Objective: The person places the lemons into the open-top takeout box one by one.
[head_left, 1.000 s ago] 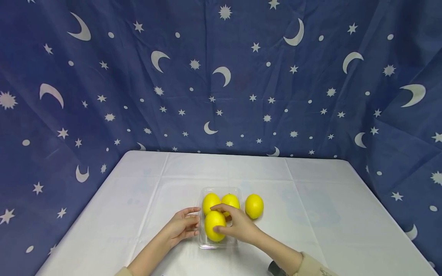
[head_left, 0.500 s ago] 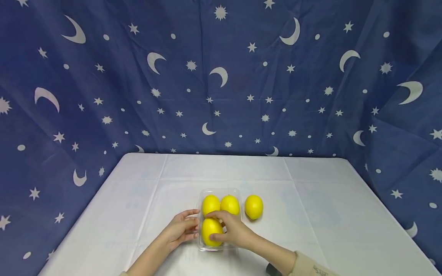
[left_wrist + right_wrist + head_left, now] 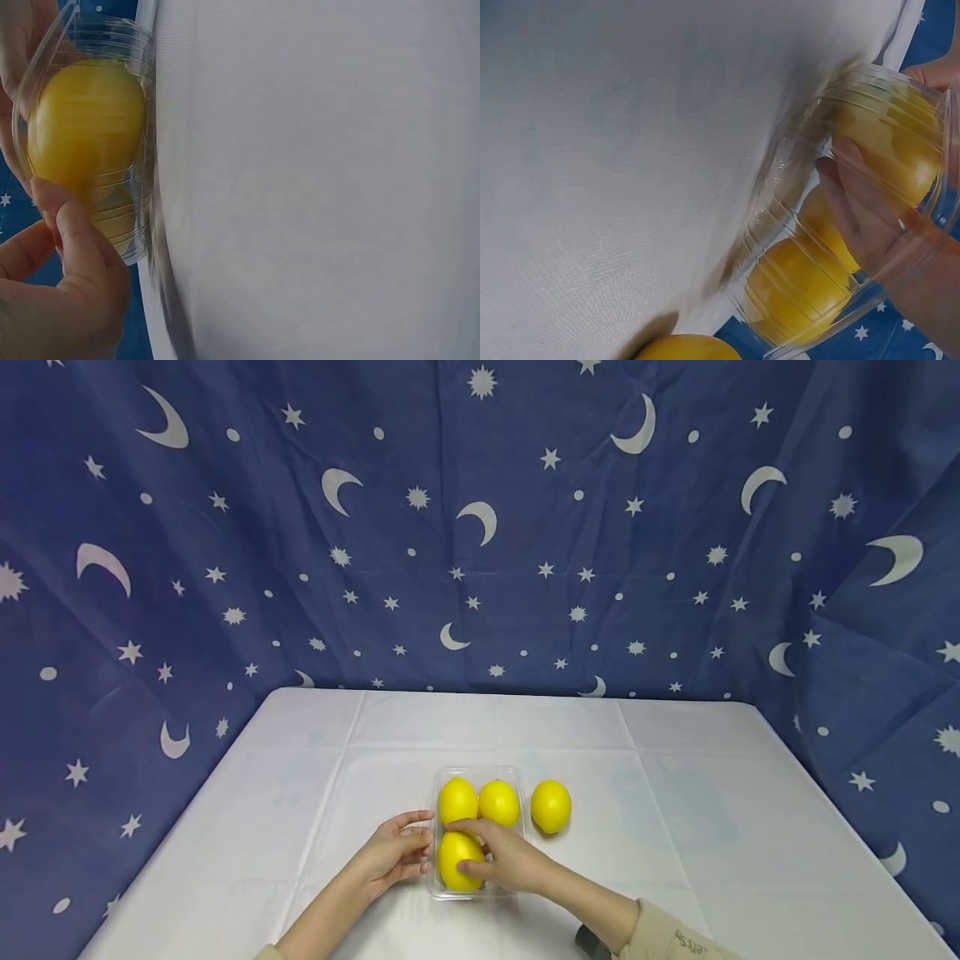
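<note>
A clear plastic container (image 3: 498,893) stands on the white cloth with yellow lemons in it. Two of them, the back left lemon (image 3: 457,800) and the back right lemon (image 3: 499,802), lie side by side at its far end. My right hand (image 3: 510,858) reaches in over the right rim and grips a third lemon (image 3: 460,862) at the near left, thumb on the near side and fingers round the far side. Through the clear wall, the right wrist view shows these fingers inside. My left hand (image 3: 393,853) has loosely bent fingers, with fingertips (image 3: 46,189) right at the left rim.
Another lemon (image 3: 551,807) lies on the cloth just right of the container. A dark object (image 3: 591,942) shows beside the right sleeve at the table's near edge. The white-covered table (image 3: 675,768) ends at a blue curtain (image 3: 525,527) with moons and stars.
My right hand has moved down and slightly left, lowering the held lemon into the near left of the container. The left hand stays by the rim.
</note>
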The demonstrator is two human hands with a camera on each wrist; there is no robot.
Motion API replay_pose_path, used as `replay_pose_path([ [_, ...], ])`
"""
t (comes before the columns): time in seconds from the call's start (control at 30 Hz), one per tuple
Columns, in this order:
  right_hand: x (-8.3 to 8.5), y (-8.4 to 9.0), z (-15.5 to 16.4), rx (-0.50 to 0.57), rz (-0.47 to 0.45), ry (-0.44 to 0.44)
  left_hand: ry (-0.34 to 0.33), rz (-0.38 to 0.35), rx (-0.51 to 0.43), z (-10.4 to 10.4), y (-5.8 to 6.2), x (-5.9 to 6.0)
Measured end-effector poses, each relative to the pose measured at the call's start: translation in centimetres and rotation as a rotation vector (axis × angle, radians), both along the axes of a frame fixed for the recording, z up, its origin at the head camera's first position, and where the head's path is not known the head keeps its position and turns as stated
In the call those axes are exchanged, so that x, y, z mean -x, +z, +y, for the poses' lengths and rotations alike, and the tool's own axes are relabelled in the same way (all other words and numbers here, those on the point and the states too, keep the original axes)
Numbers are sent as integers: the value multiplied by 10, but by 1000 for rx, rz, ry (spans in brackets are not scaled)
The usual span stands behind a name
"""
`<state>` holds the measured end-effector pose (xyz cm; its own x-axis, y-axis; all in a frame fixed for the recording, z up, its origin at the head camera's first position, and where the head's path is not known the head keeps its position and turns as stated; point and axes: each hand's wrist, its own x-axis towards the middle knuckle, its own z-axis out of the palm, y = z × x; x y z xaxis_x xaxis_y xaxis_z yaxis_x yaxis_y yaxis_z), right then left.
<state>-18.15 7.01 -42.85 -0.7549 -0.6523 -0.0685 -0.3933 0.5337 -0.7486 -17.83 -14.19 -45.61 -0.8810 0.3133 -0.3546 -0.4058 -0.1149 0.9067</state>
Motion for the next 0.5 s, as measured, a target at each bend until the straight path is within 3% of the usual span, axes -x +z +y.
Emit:
replay_pose_path([
  [0.5, 3, -1, 1, 10, -2, 1, 30, -6, 23, 2, 0, -1],
])
